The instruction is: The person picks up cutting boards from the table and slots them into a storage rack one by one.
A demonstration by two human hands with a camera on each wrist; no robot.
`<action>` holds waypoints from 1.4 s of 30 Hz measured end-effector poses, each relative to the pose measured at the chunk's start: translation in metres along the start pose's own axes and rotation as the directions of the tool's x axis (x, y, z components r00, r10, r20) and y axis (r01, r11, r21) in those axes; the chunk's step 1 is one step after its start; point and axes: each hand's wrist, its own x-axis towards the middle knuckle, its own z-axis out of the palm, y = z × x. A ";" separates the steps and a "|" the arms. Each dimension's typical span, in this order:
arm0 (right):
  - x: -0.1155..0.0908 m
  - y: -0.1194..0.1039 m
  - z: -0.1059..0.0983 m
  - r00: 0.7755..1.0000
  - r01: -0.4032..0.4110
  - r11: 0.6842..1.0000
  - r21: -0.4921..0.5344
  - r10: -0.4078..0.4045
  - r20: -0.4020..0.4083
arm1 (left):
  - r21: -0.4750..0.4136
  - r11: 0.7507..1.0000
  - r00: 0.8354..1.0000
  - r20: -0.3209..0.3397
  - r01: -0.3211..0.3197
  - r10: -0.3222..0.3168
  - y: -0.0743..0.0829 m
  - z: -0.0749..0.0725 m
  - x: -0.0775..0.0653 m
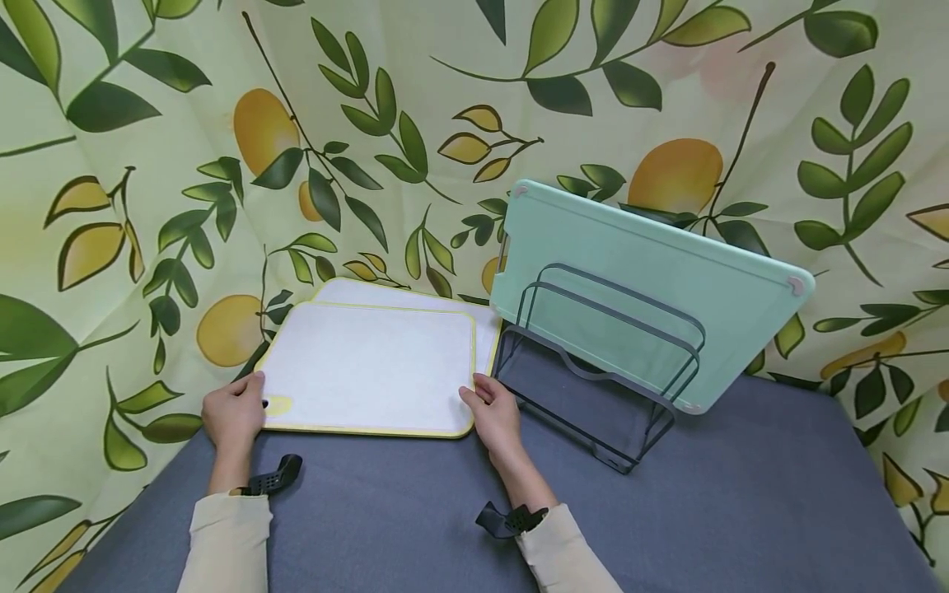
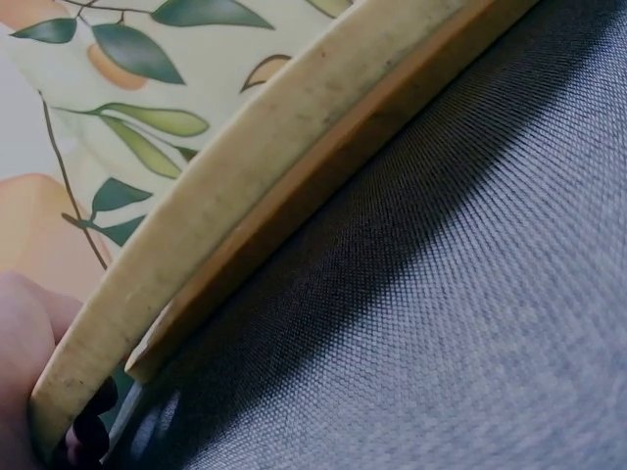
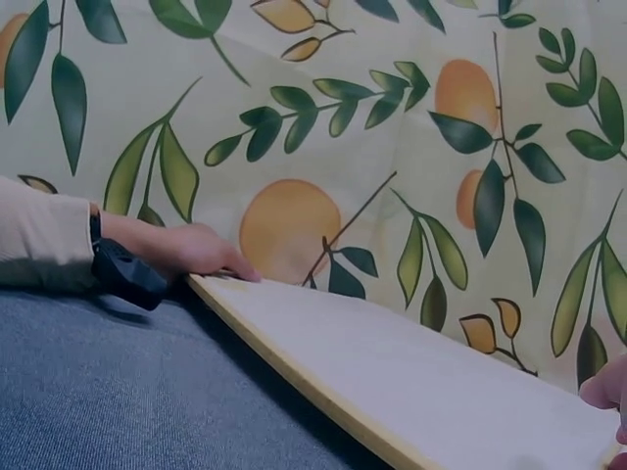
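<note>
A white cutting board (image 1: 371,366) with a yellow rim is held by its two near corners, tilted up off the cloth. My left hand (image 1: 233,410) grips the left corner beside a small yellow patch. In the left wrist view that hand (image 2: 24,362) has its thumb over the board's pale edge (image 2: 225,166) and fingers beneath. My right hand (image 1: 495,412) pinches the right corner, thumb on top; only its fingertips (image 3: 609,387) show in the right wrist view. Behind lies a second white cutting board (image 1: 485,319), mostly hidden by the first.
Right of the boards stands a dark wire rack (image 1: 593,375). A large mint green cutting board (image 1: 638,288) leans at a slant behind its front loops. Blue-grey cloth (image 1: 741,494) covers the table, and a leaf-and-fruit print curtain (image 1: 415,49) hangs close behind.
</note>
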 end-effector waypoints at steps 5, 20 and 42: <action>-0.001 0.000 0.001 1.000 0.000 1.000 -0.005 0.000 0.001 | -0.015 1.000 1.000 -0.008 -0.002 0.001 -0.002 0.000 0.001; 0.000 -0.003 0.000 0.995 0.076 0.975 -0.211 -0.062 0.072 | -0.100 0.995 0.999 -0.036 -0.023 0.019 0.000 0.002 0.001; 0.002 0.001 -0.003 0.991 0.037 0.999 0.020 -0.039 0.129 | -0.166 0.986 0.999 -0.046 -0.018 0.010 -0.001 -0.002 0.000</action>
